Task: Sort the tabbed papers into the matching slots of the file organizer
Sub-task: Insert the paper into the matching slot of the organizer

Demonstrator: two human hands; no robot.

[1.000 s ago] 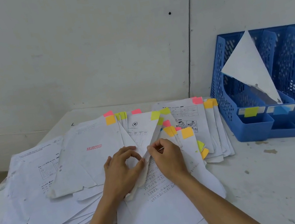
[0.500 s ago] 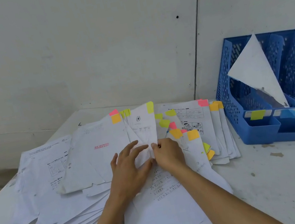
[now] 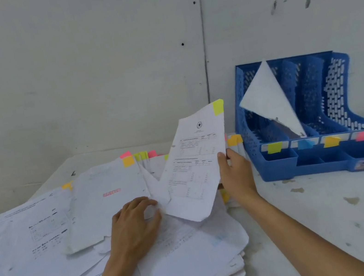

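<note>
**While left hand [image 3: 133, 226] pins the pile [image 3: 47, 234], right hand [image 3: 236, 177] holds one sheet [image 3: 195, 164] up**

Because the right hand pinches the sheet by its right edge, thumb in front and fingers behind, the yellow-green tab [image 3: 218, 107] at the far corner is easy to read. Sheet is tilted above the pile, just left of the file organizer [image 3: 279, 169]. Left hand rests on the pile, fingers loosely bent, gripping nothing, probably to stop the neighbouring sheets sliding. Matching yellow-green label [image 3: 274, 147] marks the leftmost slot, which already holds a white paper [image 3: 269, 103]. Next move looks like: carry right, drop in.

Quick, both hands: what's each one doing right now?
Left hand: open, resting on the white paper pile.
Right hand: gripping the white printed sheet with the yellow-green tab.
</note>
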